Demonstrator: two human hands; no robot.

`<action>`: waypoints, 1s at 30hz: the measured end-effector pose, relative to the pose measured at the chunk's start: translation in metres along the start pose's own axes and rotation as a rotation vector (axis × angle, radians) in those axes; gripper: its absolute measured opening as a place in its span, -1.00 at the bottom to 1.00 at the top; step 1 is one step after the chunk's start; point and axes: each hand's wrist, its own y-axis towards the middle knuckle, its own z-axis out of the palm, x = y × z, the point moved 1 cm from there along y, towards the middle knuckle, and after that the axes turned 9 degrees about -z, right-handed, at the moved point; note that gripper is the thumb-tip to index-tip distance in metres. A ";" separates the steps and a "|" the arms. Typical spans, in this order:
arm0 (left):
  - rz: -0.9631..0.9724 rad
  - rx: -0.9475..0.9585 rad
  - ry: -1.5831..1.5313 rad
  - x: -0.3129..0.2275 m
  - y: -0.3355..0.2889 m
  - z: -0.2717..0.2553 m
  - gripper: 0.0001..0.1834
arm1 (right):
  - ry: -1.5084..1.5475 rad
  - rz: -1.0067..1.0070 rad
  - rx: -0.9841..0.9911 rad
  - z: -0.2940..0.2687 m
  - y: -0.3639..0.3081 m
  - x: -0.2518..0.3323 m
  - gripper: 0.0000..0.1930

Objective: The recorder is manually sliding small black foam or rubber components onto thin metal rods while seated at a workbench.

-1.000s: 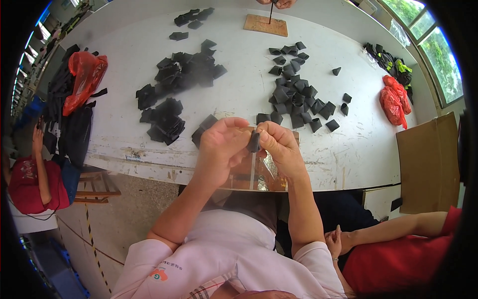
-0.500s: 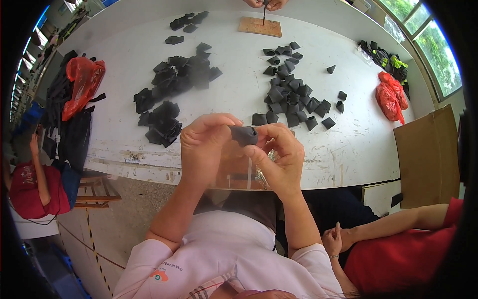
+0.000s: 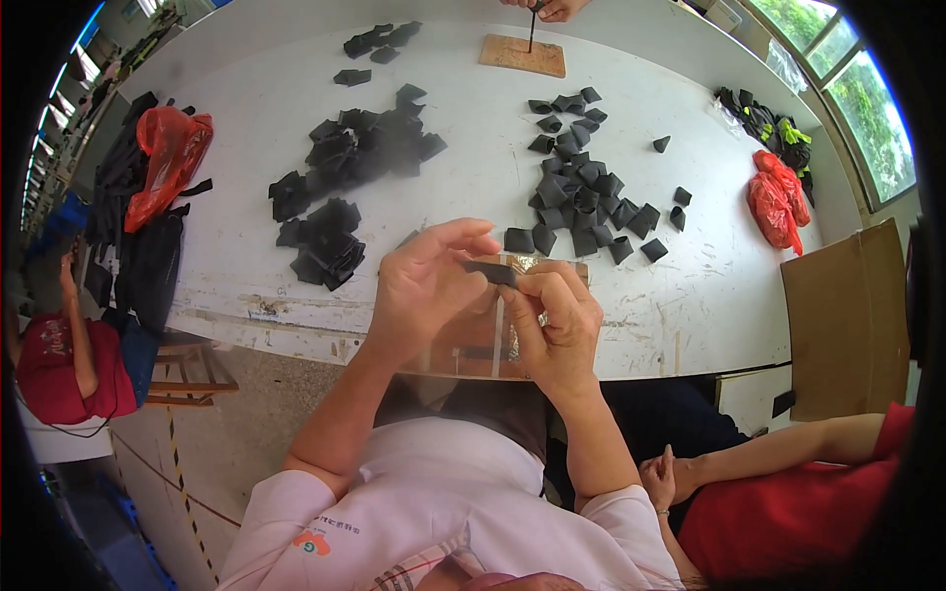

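A small black fabric piece [image 3: 492, 272] is held up between my two hands, above the table's near edge. My left hand [image 3: 434, 283] grips its left end, thumb bent against it and some fingers raised. At its right end, my right hand [image 3: 558, 310] pinches it with thumb and fingers. Beneath my hands lies a brown board with clear tape [image 3: 473, 345]. Beyond them on the right is a group of folded, tube-like black pieces [image 3: 581, 192]. To the left lie piles of flatter black pieces [image 3: 360, 148].
Across the white table [image 3: 473, 128], another person's hands [image 3: 554, 9] hold a thin rod on a wooden block [image 3: 523, 55]. Red plastic bags lie left [image 3: 169, 167] and right [image 3: 777, 202]. A cardboard sheet [image 3: 847, 315] stands at right. A person in red [image 3: 798, 492] sits close on my right.
The black piece has turned from showing its open rolled end to lying flatter between my fingers. My left hand has shifted slightly right, and its fingers have lifted.
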 end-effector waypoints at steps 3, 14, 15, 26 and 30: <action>0.245 0.154 0.637 -0.004 0.008 -0.007 -0.85 | 0.038 0.117 0.037 -0.004 0.014 0.014 -0.89; 0.017 -0.023 0.301 0.017 -0.004 -0.003 -0.81 | -0.044 -0.051 -0.041 -0.002 0.014 0.007 -0.90; -0.025 -0.043 0.062 0.016 -0.009 -0.001 -0.75 | 0.053 0.002 -0.101 -0.005 0.015 0.010 -0.88; 0.150 -0.136 0.438 0.028 -0.055 0.013 -0.84 | 1.405 1.005 -0.336 0.010 -0.046 0.019 -0.82; -0.063 -0.223 0.410 0.025 -0.053 0.013 -0.89 | 1.088 1.061 -0.139 0.005 -0.054 0.014 -0.79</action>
